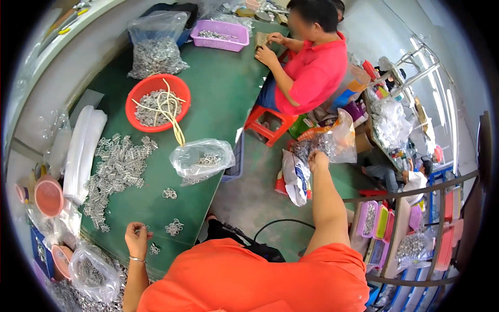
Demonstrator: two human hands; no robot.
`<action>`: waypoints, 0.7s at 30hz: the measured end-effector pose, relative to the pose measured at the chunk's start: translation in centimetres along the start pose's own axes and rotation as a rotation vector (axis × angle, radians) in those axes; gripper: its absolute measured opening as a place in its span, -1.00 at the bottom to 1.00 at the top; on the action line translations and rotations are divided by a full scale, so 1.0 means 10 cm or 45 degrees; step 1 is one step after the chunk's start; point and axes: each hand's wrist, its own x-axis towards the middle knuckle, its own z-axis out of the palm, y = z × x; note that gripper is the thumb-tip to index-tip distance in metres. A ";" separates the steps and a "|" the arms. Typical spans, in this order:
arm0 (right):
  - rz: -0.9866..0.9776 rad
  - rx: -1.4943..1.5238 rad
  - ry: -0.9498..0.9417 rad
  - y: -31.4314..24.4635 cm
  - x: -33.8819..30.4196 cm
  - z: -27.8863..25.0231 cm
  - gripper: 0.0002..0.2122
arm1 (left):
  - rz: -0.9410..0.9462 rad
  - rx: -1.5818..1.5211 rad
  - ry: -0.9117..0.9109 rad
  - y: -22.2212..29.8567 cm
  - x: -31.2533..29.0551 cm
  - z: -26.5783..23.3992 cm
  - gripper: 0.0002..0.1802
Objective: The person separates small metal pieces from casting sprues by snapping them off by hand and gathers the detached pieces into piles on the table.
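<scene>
My left hand (136, 240) is over the near left of the green table (208, 112), fingers pinched together beside a few small metal parts. What they hold is too small to make out. Out to the right, my right arm is stretched toward a clear plastic bag (340, 138) full of small metal parts. My right hand (317, 159) is at the bag's near side with its fingers curled in; their contents are hidden. Small piles of metal parts (174, 226) lie near my left hand. Farther off spreads a large heap of wire-like metal parts (117, 169).
A red basin (134, 117) holds metal parts and cream cord. Beside it lies an opened plastic bag (202, 158) with parts. A co-worker in a red shirt (317, 73) sits at the table's far right edge. A white sack (296, 179) stands below my right hand.
</scene>
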 end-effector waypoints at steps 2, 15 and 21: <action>-0.223 0.061 -0.349 -0.14 -0.63 0.65 -0.87 | -0.057 -0.111 -0.001 0.05 -0.05 -0.02 -0.94; -0.815 -1.205 -2.428 2.04 -3.70 2.03 -0.86 | -0.282 -0.900 0.344 0.34 -0.58 0.04 -0.80; -1.197 -1.341 -2.521 2.76 -3.71 2.09 -0.83 | -0.220 -1.012 0.576 0.16 -0.79 -0.11 -0.84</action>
